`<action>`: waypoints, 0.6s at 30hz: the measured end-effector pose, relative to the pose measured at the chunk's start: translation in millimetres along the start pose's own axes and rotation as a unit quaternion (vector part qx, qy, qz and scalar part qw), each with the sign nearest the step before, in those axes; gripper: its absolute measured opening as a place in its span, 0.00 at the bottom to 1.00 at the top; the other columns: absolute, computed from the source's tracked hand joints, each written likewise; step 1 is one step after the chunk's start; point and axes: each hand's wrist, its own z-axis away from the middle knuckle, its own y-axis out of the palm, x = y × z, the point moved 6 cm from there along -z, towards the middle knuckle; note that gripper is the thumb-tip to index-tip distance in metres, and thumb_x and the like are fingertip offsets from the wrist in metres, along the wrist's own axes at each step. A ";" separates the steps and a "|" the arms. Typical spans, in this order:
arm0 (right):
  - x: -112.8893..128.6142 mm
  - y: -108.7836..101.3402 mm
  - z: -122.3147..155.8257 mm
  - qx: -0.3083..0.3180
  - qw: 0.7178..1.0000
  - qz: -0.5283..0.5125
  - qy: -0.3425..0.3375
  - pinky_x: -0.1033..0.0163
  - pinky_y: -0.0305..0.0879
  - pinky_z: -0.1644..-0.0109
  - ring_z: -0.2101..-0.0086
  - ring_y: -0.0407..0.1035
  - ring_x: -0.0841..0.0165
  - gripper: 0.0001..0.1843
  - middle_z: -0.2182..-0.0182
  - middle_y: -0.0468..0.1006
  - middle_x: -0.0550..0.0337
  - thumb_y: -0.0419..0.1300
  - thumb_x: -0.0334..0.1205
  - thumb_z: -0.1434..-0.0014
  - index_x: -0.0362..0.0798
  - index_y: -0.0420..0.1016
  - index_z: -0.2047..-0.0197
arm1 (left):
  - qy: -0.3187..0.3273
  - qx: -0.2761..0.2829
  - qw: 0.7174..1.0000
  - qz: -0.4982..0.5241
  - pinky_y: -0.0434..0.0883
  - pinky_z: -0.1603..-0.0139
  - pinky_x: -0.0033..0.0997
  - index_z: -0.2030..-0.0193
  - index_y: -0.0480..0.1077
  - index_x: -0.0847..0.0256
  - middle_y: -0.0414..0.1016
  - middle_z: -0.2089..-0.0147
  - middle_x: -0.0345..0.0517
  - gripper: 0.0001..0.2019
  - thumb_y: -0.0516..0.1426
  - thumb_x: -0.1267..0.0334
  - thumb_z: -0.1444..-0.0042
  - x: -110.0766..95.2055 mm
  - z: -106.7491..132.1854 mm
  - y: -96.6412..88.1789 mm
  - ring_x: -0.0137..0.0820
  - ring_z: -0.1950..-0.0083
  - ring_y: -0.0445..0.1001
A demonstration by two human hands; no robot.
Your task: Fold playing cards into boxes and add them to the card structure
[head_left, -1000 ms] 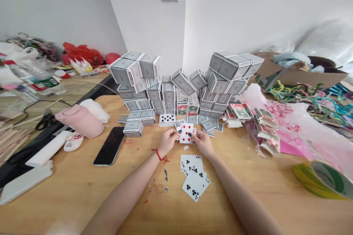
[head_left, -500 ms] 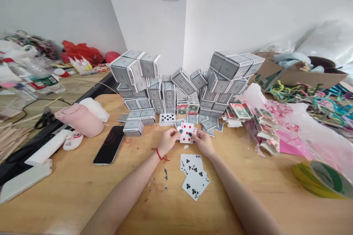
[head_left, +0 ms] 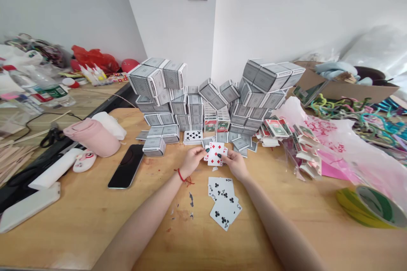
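Observation:
My left hand (head_left: 191,161) and my right hand (head_left: 235,163) meet above the wooden table (head_left: 95,220), both closed on a small fan of playing cards (head_left: 215,153) whose front card is a red diamond card. A red string circles my left wrist. On the table just below my hands lies a loose spread of club cards (head_left: 224,203), face up. A face-up spade card (head_left: 193,136) lies beyond my left hand, in front of a big pile of grey card boxes (head_left: 210,97).
A black phone (head_left: 126,166) lies left of my hands, beside a pink roll (head_left: 92,136) and white items. Opened card packs (head_left: 305,144) and a pink plastic bag (head_left: 343,144) crowd the right. A roll of yellow-green tape (head_left: 370,205) sits at far right.

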 end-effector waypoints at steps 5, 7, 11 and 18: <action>1.8 1.8 1.2 0.013 0.999 -0.037 0.012 0.61 0.64 0.67 0.71 0.70 0.64 0.22 0.74 0.76 0.56 0.63 0.53 0.58 0.44 0.72 0.65 | -0.064 0.102 0.984 0.128 0.68 0.63 0.31 0.73 0.72 0.65 0.74 0.71 0.44 0.10 0.60 0.59 0.57 1.9 1.0 2.9 0.29 0.69 0.70; 1.2 0.8 1.1 0.010 0.999 -0.034 0.010 0.61 0.64 0.67 0.72 0.69 0.64 0.22 0.74 0.76 0.56 0.63 0.53 0.58 0.44 0.73 0.65 | -0.069 0.112 0.983 0.131 0.68 0.61 0.32 0.72 0.73 0.65 0.74 0.71 0.44 0.10 0.61 0.59 0.58 2.0 1.0 2.7 0.30 0.67 0.71; 0.5 -2.0 1.3 -0.005 1.000 -0.012 0.000 0.61 0.64 0.68 0.72 0.69 0.65 0.21 0.76 0.76 0.57 0.62 0.53 0.57 0.44 0.73 0.67 | -0.067 0.131 0.984 0.101 0.68 0.58 0.34 0.68 0.74 0.65 0.76 0.68 0.47 0.12 0.60 0.58 0.56 5.3 -0.7 4.3 0.32 0.64 0.72; 4.2 1.5 4.4 -0.025 1.000 0.004 -0.007 0.63 0.62 0.73 0.77 0.66 0.67 0.19 0.78 0.74 0.58 0.63 0.53 0.58 0.45 0.70 0.74 | -0.047 0.146 0.986 0.066 0.67 0.57 0.33 0.63 0.75 0.64 0.77 0.64 0.49 0.15 0.61 0.57 0.57 -0.7 0.3 10.1 0.34 0.60 0.72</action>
